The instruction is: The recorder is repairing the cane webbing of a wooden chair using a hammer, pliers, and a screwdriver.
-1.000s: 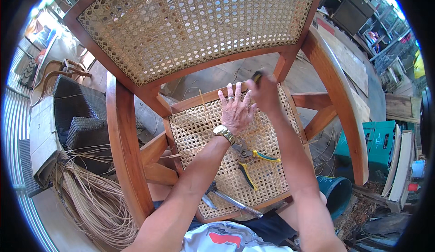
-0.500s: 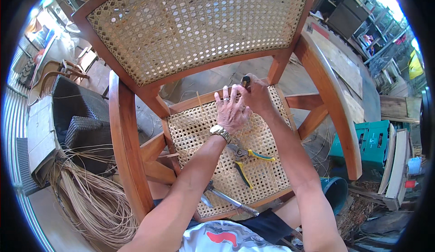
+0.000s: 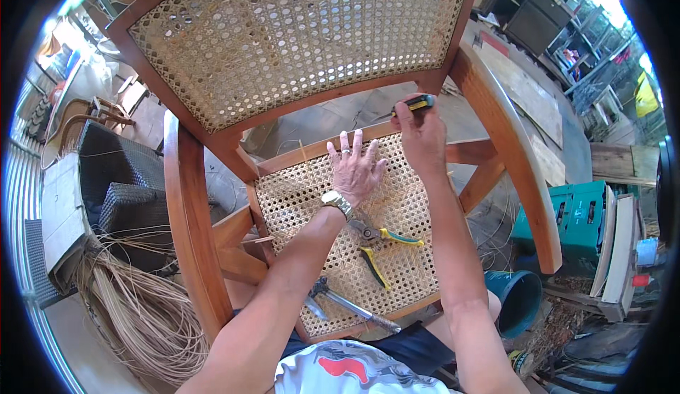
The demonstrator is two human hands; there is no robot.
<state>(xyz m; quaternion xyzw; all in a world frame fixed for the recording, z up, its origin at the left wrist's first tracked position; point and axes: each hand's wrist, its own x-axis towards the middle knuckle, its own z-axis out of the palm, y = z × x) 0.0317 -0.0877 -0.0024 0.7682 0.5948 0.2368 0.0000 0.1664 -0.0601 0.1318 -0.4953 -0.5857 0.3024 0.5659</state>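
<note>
- Head view: a wooden chair (image 3: 188,203) with a woven cane back (image 3: 297,36) fills the middle of the picture, and its woven cane seat (image 3: 414,266) lies right below the person.
- The left hand (image 3: 356,171) lies flat and open on the far part of the seat, fingers spread, holding nothing; a wristwatch (image 3: 336,201) sits on its wrist.
- The right hand (image 3: 423,137) is clenched around a small tool with a yellow and black handle (image 3: 415,103), held up over the rear rail of the seat, just beside the left hand's fingertips.
- The left forearm crosses the seat from the lower edge and covers part of the weave; the right forearm runs along the seat's right side and hides that edge.
- A pair of pliers with yellow and green handles (image 3: 379,246) rests on the seat just behind the left wrist.
- A second metal tool with long grey handles (image 3: 345,302) lies near the front edge of the seat, partly under the left forearm.
- To the left of the chair on the floor lies a bundle of loose cane strands (image 3: 138,316), with a dark wicker piece (image 3: 117,188) beside it.
- To the right stand a blue bucket (image 3: 517,298) and a green case (image 3: 577,217), well apart from the hands.
</note>
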